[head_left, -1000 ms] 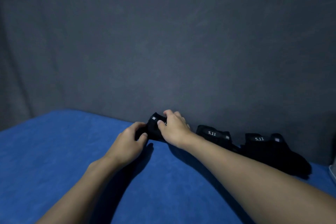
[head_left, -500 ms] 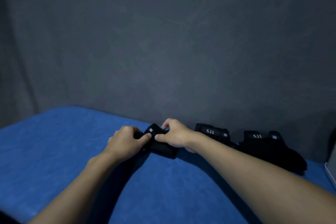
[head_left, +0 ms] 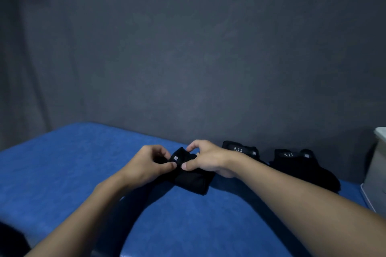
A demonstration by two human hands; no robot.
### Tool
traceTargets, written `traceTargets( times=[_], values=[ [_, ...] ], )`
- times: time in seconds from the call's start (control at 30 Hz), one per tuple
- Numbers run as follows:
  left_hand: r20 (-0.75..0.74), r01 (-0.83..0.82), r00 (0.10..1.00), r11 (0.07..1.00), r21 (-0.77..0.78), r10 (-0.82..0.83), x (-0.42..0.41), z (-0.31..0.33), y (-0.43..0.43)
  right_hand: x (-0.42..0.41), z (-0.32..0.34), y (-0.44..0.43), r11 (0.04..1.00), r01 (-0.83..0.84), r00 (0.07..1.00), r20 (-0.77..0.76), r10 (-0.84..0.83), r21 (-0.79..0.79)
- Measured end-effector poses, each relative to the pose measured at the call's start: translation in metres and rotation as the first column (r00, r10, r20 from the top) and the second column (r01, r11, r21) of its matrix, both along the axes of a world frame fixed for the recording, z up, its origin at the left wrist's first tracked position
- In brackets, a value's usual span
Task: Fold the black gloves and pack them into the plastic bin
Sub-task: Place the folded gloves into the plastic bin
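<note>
Fingers point(head_left: 170, 165) of left hand point(head_left: 144, 165) and right hand point(head_left: 208, 158) pinch one black glove point(head_left: 193, 180); two other gloves point(head_left: 240, 149) point(head_left: 302, 168), one bin point(head_left: 377, 173) nearby.

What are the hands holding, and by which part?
One black glove: the left hand and right hand both pinch its upper end, beside the white logo.

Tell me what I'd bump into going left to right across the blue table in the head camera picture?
left hand → held glove → right hand → second glove → last gloves → bin
</note>
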State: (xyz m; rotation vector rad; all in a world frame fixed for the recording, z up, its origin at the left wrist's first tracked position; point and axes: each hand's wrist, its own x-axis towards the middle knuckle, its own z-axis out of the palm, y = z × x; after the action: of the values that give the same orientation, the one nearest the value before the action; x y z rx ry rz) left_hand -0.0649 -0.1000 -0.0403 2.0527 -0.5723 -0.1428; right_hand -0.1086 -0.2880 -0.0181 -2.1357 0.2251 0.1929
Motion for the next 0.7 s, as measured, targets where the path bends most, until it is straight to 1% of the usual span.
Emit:
traceTargets(
  times=[0.27,0.4,0.5,0.57,0.63,0.7],
  values=[
    [-0.015,0.001,1.000,0.992,-0.130,-0.003,-0.022,0.019,-0.006,-0.034,0.025,-0.017,0.996,0.036,0.984,0.168,-0.050,0.084],
    [-0.025,0.003,1.000,0.980,-0.198,-0.008,-0.043,0.041,-0.018,-0.064,0.049,-0.026,0.991,0.050,0.952,0.295,-0.085,0.127],
    [-0.087,0.059,0.992,0.950,-0.308,-0.090,-0.065,0.061,-0.031,-0.090,0.069,-0.033,0.987,0.072,0.920,0.373,-0.120,0.141],
    [-0.110,0.123,0.977,0.904,-0.410,-0.183,-0.083,0.076,-0.041,-0.112,0.081,-0.038,0.988,0.082,0.905,0.405,-0.130,0.133],
    [-0.096,0.199,0.955,0.847,-0.493,-0.281,-0.103,0.090,-0.053,-0.136,0.093,-0.043,0.993,0.078,0.895,0.433,-0.109,0.089],
    [-0.048,0.260,0.942,0.813,-0.521,-0.332,-0.121,0.104,-0.067,-0.160,0.106,-0.050,0.995,0.094,0.876,0.472,-0.095,0.026]
  ],
)
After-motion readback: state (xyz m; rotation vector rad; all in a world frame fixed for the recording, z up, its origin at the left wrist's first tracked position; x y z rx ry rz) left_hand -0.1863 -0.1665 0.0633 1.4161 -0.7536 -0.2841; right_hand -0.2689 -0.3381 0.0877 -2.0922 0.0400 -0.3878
